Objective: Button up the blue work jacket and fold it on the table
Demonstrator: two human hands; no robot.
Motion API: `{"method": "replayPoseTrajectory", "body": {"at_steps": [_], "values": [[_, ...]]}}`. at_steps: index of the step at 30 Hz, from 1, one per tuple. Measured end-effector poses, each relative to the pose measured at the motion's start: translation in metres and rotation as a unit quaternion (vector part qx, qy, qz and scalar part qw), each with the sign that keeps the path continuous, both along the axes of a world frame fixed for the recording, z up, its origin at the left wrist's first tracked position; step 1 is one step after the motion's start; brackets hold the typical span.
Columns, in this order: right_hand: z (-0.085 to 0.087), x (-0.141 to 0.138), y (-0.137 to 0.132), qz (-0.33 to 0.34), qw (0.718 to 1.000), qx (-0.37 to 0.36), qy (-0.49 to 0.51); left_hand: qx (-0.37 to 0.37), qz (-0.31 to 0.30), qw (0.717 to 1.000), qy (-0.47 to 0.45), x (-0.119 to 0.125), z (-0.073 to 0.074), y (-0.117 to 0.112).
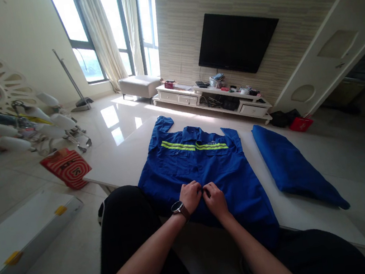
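Observation:
A blue work jacket (203,163) with yellow-green reflective stripes lies spread front side up on a white table (105,169). Its collar points away from me and its lower edge hangs toward my lap. My left hand (191,196), with a watch on the wrist, pinches the jacket's front opening near the lower middle. Close beside it, my right hand (215,200) pinches the other side of the same opening. The fingertips of both hands almost meet, and whatever fastener lies between them is too small to make out.
A folded blue cloth (293,166) lies on the table to the right. Left of the table stand a red paper bag (67,168) and a long white box (32,232). Beyond are a low TV cabinet (176,95), a grey bench (139,86) and a dustpan (81,104).

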State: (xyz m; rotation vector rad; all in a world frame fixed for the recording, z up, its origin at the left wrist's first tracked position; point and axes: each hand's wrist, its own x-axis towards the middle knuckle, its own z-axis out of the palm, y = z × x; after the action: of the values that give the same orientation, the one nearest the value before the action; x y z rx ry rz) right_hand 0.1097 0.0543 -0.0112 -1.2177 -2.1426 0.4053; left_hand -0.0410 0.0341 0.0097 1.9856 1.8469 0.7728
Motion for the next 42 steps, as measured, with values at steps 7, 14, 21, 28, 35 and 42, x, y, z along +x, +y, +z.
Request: {"method": "replayPoseTrajectory", "body": {"at_steps": [7, 14, 21, 28, 35, 42], "values": [[0.0010, 0.0005, -0.0013, -0.005, 1.000, -0.001, -0.014, 0.001, -0.007, 1.000, 0.005, 0.0000, 0.0000, 0.0003], [0.0018, -0.0002, -0.0014, -0.002, 1.000, -0.003, -0.015, -0.002, -0.008, 1.000, -0.006, -0.0016, -0.0003, -0.0001], [0.0001, -0.0016, -0.0020, -0.018, 1.000, -0.009, -0.020, 0.009, -0.010, 1.000, -0.004, -0.0012, -0.0021, 0.0003], [0.0019, -0.0019, -0.0034, -0.017, 1.000, -0.014, -0.015, 0.007, -0.013, 1.000, -0.012, -0.0023, -0.0019, -0.0004], [0.0025, -0.0021, 0.0021, -0.016, 0.999, -0.032, 0.004, 0.003, -0.003, 1.000, -0.026, -0.0024, -0.0024, 0.0005], [0.0004, -0.0030, 0.0007, -0.023, 0.999, -0.012, -0.027, -0.013, 0.048, 0.996, -0.076, 0.0011, 0.0006, -0.0008]]}}
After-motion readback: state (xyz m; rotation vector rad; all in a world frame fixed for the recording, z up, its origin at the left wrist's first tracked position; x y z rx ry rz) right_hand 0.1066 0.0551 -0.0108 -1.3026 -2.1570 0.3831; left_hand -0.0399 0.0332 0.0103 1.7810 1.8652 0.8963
